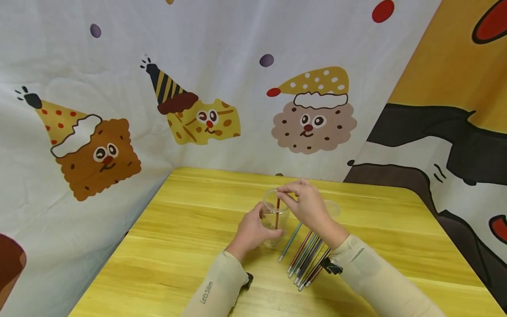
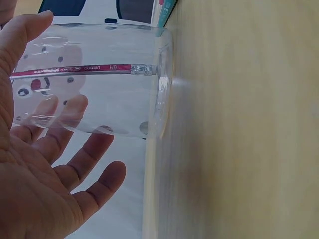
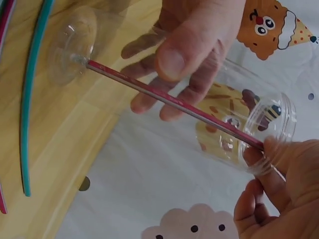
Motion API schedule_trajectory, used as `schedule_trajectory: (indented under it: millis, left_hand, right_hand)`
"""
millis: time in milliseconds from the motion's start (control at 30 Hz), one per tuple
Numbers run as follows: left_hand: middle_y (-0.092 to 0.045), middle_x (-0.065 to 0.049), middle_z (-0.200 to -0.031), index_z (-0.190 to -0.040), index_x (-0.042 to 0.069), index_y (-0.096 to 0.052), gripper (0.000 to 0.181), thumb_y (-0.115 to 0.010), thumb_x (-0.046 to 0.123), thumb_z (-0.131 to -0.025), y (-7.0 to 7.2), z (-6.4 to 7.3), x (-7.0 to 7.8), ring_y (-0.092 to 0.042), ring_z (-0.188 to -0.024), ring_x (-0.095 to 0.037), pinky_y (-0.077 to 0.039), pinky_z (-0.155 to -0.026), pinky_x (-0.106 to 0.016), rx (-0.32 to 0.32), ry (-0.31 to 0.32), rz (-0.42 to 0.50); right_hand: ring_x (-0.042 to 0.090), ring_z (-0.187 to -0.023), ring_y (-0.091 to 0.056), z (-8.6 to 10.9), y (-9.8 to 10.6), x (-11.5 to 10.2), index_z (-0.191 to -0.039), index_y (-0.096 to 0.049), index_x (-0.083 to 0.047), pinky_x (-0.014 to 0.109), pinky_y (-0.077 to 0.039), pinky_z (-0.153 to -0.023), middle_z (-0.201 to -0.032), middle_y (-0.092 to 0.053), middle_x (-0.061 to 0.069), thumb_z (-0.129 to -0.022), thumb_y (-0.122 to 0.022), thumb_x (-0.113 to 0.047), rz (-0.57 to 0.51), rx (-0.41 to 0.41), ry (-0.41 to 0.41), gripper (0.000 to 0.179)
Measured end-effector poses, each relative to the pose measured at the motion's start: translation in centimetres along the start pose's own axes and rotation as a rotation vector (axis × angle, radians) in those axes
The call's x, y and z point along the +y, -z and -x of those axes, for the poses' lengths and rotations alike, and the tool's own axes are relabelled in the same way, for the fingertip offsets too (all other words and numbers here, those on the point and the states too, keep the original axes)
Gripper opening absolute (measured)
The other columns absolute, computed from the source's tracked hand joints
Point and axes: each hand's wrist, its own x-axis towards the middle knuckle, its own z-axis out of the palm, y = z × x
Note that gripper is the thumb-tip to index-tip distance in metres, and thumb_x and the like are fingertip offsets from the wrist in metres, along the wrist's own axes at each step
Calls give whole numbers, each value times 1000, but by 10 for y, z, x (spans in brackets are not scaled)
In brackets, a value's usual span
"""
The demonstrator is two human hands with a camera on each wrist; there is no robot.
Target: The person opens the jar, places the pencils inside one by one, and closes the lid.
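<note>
A clear plastic jar [image 1: 271,226] stands upright on the table, its mouth uncovered. Round its side my left hand [image 1: 253,230] curls, thumb on the near side. My right hand [image 1: 310,207] is at the rim, where thumb and fingertips pinch the top of a red pencil [image 3: 164,97]. Inside the jar that pencil slants slightly, its metal-banded eraser end down by the base, as the left wrist view shows. To the jar's right lie several loose pencils [image 1: 310,255], eraser ends toward me, partly beneath my right forearm. One teal pencil [image 1: 291,241] lies nearest the jar.
Behind my right hand lies a clear round lid [image 1: 332,208], partly covered by the hand. The wooden table [image 1: 166,246] meets a printed cloth backdrop [image 1: 245,35] along its far and left edges.
</note>
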Motion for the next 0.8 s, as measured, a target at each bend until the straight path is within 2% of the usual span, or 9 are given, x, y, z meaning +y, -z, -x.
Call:
schedule_trajectory:
  millis: [100,167,233,300,367,467,600,667,800]
  left_hand:
    - [-69,-13,-128,-128,24,-59,63,-96,38,-79,0,0,0,-63,-120,-35,-55,-95,-52,-2,3,-5]
    - [-70,-13,-129,-130,24,-59,65,-96,40,-79,0,0,0,-63,-121,-35,-56,-96,-53,-4,9,-12]
    - [-70,-14,-131,-129,22,-59,65,-96,43,-79,0,0,0,-64,-122,-35,-56,-97,-54,-7,13,-14]
    - [-69,-15,-132,-126,20,-59,65,-96,44,-78,0,0,0,-64,-121,-35,-57,-97,-54,-6,21,-20]
    - [-69,-16,-131,-123,17,-59,65,-96,45,-78,1,0,0,-65,-118,-34,-57,-95,-53,-1,30,-25]
    - [-68,-17,-128,-119,13,-57,66,-97,46,-77,1,0,-1,-64,-110,-31,-58,-89,-49,3,46,-39]
    - [-68,-18,-127,-113,14,-55,65,-97,46,-76,0,0,-1,-62,-102,-27,-56,-82,-44,-5,56,-46]
    - [-68,-18,-125,-110,16,-53,64,-97,46,-76,0,0,-1,-61,-98,-26,-55,-79,-42,-7,54,-45]
    - [-68,-18,-123,-108,18,-51,62,-98,45,-76,-1,-1,-1,-61,-96,-25,-53,-76,-40,2,41,-46]
  right_hand:
    - [26,-100,-68,2,1,3,-126,-79,-10,44,-60,-79,-112,-80,8,-98,-79,-19,-16,22,2,29]
    - [26,-99,-69,3,4,6,-130,-76,-10,44,-61,-81,-115,-79,9,-100,-77,-21,-51,39,-25,32]
    - [24,-92,-69,3,8,14,-129,-76,-9,41,-61,-76,-112,-79,10,-103,-74,-23,-82,44,-84,29]
    - [23,-86,-68,2,12,25,-127,-76,-8,40,-58,-72,-107,-79,10,-106,-69,-25,-80,13,-156,28]
    - [23,-80,-68,2,12,42,-124,-77,-7,40,-57,-69,-103,-79,11,-108,-67,-26,-46,-61,-225,27]
    - [25,-85,-72,7,7,70,-124,-77,-6,44,-60,-74,-106,-80,13,-109,-65,-27,61,-243,-301,29]
    - [25,-92,-76,19,-7,98,-122,-78,-8,46,-62,-79,-110,-81,11,-108,-65,-29,184,-448,-344,28]
    - [24,-92,-76,23,-14,106,-121,-79,-9,45,-63,-79,-110,-81,9,-108,-67,-29,215,-487,-347,27]
    - [22,-91,-75,26,-24,111,-116,-81,-12,44,-63,-78,-108,-81,6,-105,-70,-29,256,-503,-327,23]
